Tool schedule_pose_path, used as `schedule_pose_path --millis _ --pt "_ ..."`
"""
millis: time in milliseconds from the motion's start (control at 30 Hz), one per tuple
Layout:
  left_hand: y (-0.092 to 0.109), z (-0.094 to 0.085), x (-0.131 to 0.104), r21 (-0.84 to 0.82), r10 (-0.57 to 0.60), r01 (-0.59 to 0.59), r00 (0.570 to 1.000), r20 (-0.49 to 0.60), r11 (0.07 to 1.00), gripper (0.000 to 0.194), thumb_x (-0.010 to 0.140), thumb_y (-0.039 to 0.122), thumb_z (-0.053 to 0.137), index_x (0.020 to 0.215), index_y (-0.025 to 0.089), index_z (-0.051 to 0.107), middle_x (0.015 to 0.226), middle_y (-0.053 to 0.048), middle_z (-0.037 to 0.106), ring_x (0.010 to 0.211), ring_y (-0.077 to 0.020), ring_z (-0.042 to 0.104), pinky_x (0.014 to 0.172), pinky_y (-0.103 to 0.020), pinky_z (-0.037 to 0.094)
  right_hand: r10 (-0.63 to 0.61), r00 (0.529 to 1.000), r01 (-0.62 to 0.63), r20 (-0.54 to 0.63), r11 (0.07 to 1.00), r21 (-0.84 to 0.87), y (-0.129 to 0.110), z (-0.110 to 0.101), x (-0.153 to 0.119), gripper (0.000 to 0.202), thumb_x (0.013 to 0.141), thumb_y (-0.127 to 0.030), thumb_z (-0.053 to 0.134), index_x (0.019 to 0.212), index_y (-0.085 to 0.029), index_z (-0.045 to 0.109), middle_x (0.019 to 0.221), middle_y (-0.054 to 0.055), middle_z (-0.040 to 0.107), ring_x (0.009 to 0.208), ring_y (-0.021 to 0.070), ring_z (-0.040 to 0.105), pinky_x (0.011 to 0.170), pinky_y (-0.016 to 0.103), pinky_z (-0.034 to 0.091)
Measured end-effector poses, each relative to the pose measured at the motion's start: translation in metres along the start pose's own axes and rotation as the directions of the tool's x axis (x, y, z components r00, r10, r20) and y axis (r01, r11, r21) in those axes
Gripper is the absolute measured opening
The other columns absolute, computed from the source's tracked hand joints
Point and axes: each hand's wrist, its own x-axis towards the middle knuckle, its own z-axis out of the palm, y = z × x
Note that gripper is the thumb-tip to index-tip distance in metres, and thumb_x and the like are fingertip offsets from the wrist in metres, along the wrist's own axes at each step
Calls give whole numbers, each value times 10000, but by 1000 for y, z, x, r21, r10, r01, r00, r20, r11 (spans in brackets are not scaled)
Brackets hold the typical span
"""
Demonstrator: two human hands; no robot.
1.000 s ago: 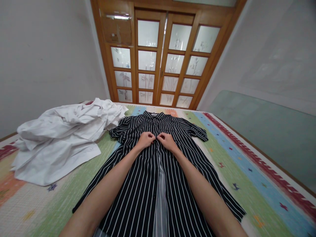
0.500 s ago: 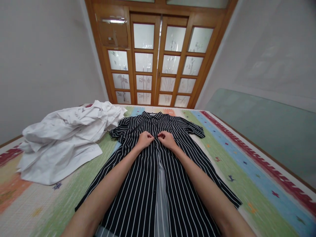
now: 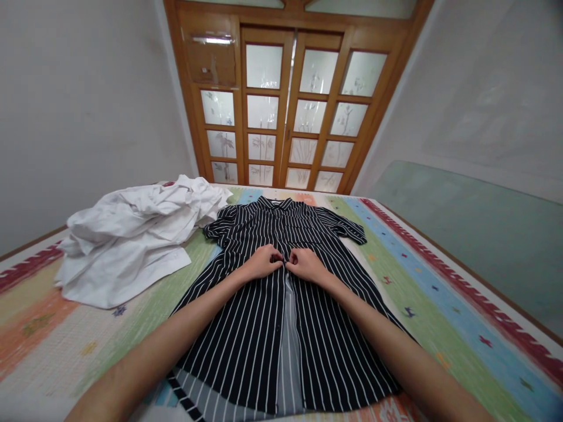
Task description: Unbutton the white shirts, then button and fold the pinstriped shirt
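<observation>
A black shirt with white stripes [image 3: 246, 328] lies front up, its collar away from me and its short sleeves spread. My left hand [image 3: 266, 261] pinches the front edge near the middle of the button placket. Close beside it, my right hand [image 3: 304, 265] pinches the opposite front edge, fingers curled. The two hands almost meet; any button between the fingertips is too small to make out. Below them the front parts in a narrow gap, showing the greyish inside of the cloth. The lower left hem is turned, so its inner side shows.
A crumpled white garment [image 3: 127, 240] lies to the left of the shirt. Beneath both is a colourful patterned cover [image 3: 387, 281] with stripes and small figures. A pale green panel [image 3: 475, 228] stands along the right edge. Wooden doors with glass panes [image 3: 284, 105] are beyond.
Both hands have moved down the shirt front, towards me, still pinching close together. The view has shifted slightly, and the shirt's lower hem now shows.
</observation>
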Motion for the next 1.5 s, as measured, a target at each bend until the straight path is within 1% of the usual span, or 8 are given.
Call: schedule_pose_path --millis 133,367,467,567,700,833,1033,1500 --pt "-1 3 0 20 -2 2 1000 10 1000 71 742 147 620 773 165 681 757 -26 611 712 -160 570 697 -259 433 55 997 -54 -46 998 32 -1 -1 5 213 735 -184 572 531 -206 514 560 19 594 551 139 509 542 253 306" --pt "2 1 2 16 -24 24 999 34 1000 58 747 134 598 761 168 643 728 -16 628 673 -153 585 658 -248 434 58 980 22 -189 918 397 -3 4 -3 110 755 -188 516 666 -200 580 630 -11 602 609 143 545 607 244 397" --pt "4 0 4 -54 -73 75 997 27 996 67 756 125 587 763 165 640 714 -12 648 668 -148 607 648 -243 445 58 987 25 -150 867 497 -1 10 -7 91 761 -220 536 728 -196 617 669 -4 623 633 148 564 630 252 425" --pt "5 2 5 -184 -159 168 985 63 968 39 769 138 590 757 155 622 645 9 631 546 -122 589 579 -237 453 52 992 19 -114 839 543 2 14 -8 117 773 -244 541 755 -187 642 698 7 643 658 150 579 655 261 438" --pt "2 7 6 -450 -246 287 958 149 845 37 767 117 596 775 143 573 569 48 580 418 -85 534 462 -210 443 68 995 -17 -70 830 558 7 16 -4 152 776 -259 539 766 -174 664 706 12 656 663 149 585 655 263 434" --pt "-3 10 5 -604 -274 313 948 158 733 102 750 106 632 793 135 544 562 59 566 410 -68 534 437 -189 450 83 996 -48 -36 824 565 8 15 -3 159 767 -256 538 765 -170 672 702 11 658 656 145 582 656 259 434" --pt "-8 12 0 -650 -205 238 970 128 722 150 758 217 672 793 129 555 527 63 543 399 -56 518 417 -164 418 112 994 -97 12 800 592 5 12 -4 161 748 -279 553 747 -174 674 679 3 647 639 141 567 636 258 430" --pt "-7 16 -2 -673 -256 240 964 77 699 135 760 202 651 815 135 548 563 55 555 415 -59 510 392 -166 413 202 973 -217 110 650 728 2 5 -6 153 714 -295 578 727 -164 656 542 -41 546 437 82 452 451 215 375"
